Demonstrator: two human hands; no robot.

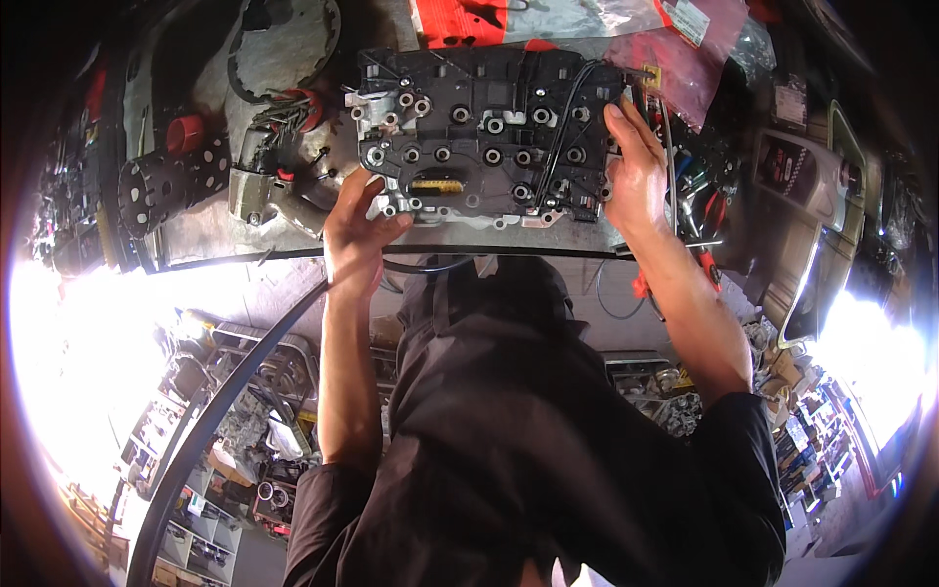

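Observation:
Across the bench in front of me lies a transmission valve body [469,127], a flat metal block with a black plastic cover, several round ports and black wires along its right part. My left hand [360,220] grips its near left corner, thumb on the edge and fingers curled around the side. Against its right end my right hand [636,161] is closed, fingers along the side; part of the fingers is hidden by the block's edge.
Left of the block are a metal pipe-like part [259,196], a red cup of bolts [298,110], a large ring [284,49] and a perforated black part [171,181]. Plastic bags [675,59] lie behind it. To the right are hand tools [699,191] and a grey fluid jug [802,171].

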